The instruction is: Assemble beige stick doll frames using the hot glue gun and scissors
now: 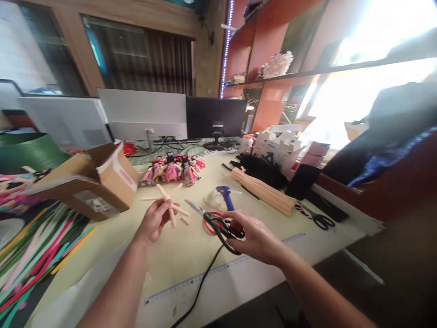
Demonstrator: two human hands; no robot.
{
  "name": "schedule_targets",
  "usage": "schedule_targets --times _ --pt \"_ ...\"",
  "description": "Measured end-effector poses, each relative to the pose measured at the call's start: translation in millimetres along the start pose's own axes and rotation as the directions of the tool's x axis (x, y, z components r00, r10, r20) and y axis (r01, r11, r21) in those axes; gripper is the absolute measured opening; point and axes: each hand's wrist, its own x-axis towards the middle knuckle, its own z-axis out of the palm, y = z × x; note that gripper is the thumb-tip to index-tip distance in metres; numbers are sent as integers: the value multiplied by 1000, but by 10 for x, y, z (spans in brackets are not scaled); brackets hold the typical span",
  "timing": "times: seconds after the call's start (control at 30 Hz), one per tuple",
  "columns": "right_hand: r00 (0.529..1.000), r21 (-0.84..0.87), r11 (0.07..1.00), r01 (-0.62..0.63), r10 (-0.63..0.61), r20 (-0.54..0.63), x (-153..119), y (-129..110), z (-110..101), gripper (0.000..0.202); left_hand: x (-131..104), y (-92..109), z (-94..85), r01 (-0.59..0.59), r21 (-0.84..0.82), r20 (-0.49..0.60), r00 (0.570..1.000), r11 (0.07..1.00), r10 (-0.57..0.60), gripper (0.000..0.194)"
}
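My left hand (160, 219) pinches a beige pipe-cleaner figure (165, 193) whose stubby limbs stick out in several directions. In my right hand (251, 234) are black-handled scissors (195, 207), their blades pointing left toward the figure but apart from it. A short beige offcut (185, 221) lies on the table just below the figure. Behind the scissors stands a blue glue gun (225, 196). A red ring (209, 224), perhaps a roll of tape, shows partly under the scissors.
Small dolls (171, 169) in bright dresses lie beyond my left hand, beside an open cardboard box (118, 182). Coloured pipe cleaners (44, 255) spread at the left. A beige bundle (262, 191) and second scissors (317, 218) lie right. A ruler (205, 278) and black cable (201, 291) are in front.
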Motion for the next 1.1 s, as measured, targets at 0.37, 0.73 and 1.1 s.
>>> schedule_targets --times 0.37,0.73,1.1 --pt "870 42 904 -426 422 -255 -1140 868 -813 49 19 -47 -45 53 1 -42 998 999 -53 15" --pt "595 -78 644 -761 646 -479 -1652 1577 -963 50 89 -117 -124 58 69 -28 998 996 -57 9" --pt "772 -27 803 -595 561 -298 -1296 1452 -580 53 48 -92 -64 86 43 -41 996 995 -84 16"
